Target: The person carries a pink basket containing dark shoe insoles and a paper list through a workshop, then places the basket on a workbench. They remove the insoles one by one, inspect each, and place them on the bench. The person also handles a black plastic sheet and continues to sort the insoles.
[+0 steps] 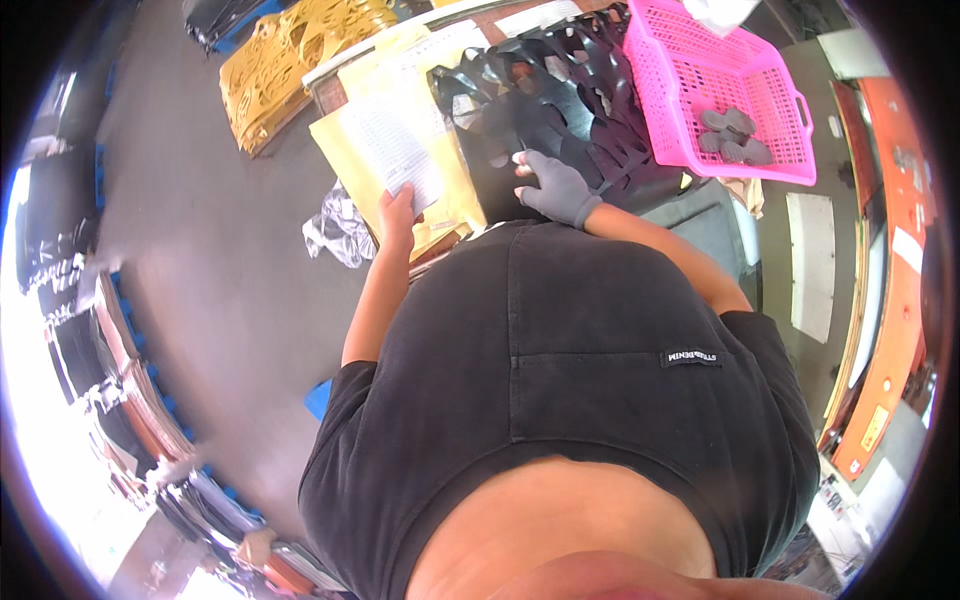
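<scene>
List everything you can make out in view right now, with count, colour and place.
Paper: at least one, white with print, in the left hand
Yellow sheet: at least one, yellow, beneath the paper
Cut-out sheet: count unclear, black, ahead of the right hand
Basket: one, pink, upper right
Small pieces: several, dark grey, inside the basket
Holed sheets: a stack, yellow-brown, upper left
Plastic bag: one, whitish, left of the yellow sheet
Panel: one, white, right side
Floor: grey, left side
Shirt: one, black, lower centre
Glove: one, grey, on the right hand
Left hand: one, bare, gripping the paper
Right hand: one, gloved, fingertips bare, by the cut-out sheet
</scene>
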`<state>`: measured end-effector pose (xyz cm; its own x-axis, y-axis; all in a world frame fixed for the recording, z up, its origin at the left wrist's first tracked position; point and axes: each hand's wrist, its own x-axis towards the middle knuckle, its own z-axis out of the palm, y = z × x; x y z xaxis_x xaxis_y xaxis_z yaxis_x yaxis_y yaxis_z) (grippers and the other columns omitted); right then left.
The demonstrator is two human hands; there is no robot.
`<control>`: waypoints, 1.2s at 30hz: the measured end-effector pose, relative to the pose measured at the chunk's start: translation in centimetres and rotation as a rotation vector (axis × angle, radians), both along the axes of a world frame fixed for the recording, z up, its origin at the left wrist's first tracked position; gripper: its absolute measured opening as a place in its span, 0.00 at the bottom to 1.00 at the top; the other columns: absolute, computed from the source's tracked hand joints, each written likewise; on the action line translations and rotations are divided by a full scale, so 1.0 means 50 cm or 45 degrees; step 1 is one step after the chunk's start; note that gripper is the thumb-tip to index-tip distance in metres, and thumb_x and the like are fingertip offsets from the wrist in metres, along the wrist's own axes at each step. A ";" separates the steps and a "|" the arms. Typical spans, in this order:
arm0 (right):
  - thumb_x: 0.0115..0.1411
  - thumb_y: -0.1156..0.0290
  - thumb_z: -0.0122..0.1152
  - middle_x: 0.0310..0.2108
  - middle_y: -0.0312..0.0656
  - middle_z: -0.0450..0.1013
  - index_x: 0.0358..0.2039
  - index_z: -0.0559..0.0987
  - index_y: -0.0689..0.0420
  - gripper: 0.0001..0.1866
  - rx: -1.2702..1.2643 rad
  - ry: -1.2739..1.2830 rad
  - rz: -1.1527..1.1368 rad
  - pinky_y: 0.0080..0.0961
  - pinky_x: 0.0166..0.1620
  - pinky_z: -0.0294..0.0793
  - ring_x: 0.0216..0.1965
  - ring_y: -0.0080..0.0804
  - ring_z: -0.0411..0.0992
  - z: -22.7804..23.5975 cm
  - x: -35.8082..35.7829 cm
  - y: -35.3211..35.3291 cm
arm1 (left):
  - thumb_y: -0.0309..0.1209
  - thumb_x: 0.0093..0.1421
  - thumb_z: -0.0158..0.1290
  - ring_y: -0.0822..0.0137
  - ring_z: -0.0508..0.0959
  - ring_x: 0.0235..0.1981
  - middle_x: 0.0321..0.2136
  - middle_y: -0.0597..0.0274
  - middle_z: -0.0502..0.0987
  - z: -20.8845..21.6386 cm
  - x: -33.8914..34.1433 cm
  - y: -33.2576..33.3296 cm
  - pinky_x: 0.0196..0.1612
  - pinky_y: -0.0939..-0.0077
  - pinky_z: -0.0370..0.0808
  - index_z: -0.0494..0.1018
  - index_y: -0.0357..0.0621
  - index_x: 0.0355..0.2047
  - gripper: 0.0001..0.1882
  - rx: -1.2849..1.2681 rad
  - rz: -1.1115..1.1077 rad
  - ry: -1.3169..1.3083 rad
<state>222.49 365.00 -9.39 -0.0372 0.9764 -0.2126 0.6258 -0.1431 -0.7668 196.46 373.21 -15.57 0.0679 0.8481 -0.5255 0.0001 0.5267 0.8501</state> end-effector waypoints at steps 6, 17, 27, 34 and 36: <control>0.47 0.64 0.56 0.47 0.45 0.68 0.48 0.69 0.56 0.26 0.040 -0.359 0.702 0.33 0.51 0.62 0.50 0.40 0.64 -0.034 -0.096 0.120 | 0.31 0.58 0.46 0.73 0.70 0.20 0.25 0.62 0.74 -0.001 0.014 0.013 0.17 0.80 0.66 0.69 0.35 0.39 0.12 -0.025 -0.001 0.012; 0.49 0.57 0.57 0.33 0.38 0.74 0.33 0.76 0.52 0.14 0.152 -1.059 1.210 0.36 0.42 0.63 0.38 0.33 0.71 -0.130 -0.116 0.282 | 0.31 0.57 0.45 0.73 0.71 0.21 0.24 0.62 0.73 0.001 0.012 0.050 0.18 0.79 0.67 0.69 0.35 0.38 0.12 -0.123 -0.022 0.142; 0.54 0.68 0.50 0.44 0.42 0.69 0.44 0.70 0.53 0.16 -0.023 -1.188 0.781 0.34 0.34 0.70 0.35 0.36 0.74 -0.116 -0.030 0.278 | 0.32 0.58 0.46 0.72 0.71 0.21 0.24 0.63 0.73 -0.036 0.022 0.090 0.20 0.78 0.68 0.69 0.37 0.37 0.12 -0.147 -0.054 0.160; 0.56 0.67 0.47 0.53 0.39 0.63 0.54 0.64 0.51 0.23 0.230 -1.442 1.144 0.51 0.52 0.55 0.55 0.36 0.60 -0.106 -0.052 0.300 | 0.31 0.58 0.45 0.72 0.70 0.19 0.22 0.62 0.73 -0.055 0.025 0.080 0.19 0.78 0.67 0.69 0.36 0.40 0.13 -0.107 -0.116 0.278; 0.56 0.67 0.47 0.53 0.40 0.63 0.55 0.63 0.51 0.24 0.121 -1.436 1.221 0.51 0.52 0.55 0.54 0.36 0.61 -0.104 -0.057 0.309 | 0.31 0.58 0.45 0.72 0.70 0.18 0.22 0.62 0.73 -0.061 0.018 0.077 0.19 0.78 0.67 0.70 0.36 0.41 0.14 -0.116 -0.174 0.334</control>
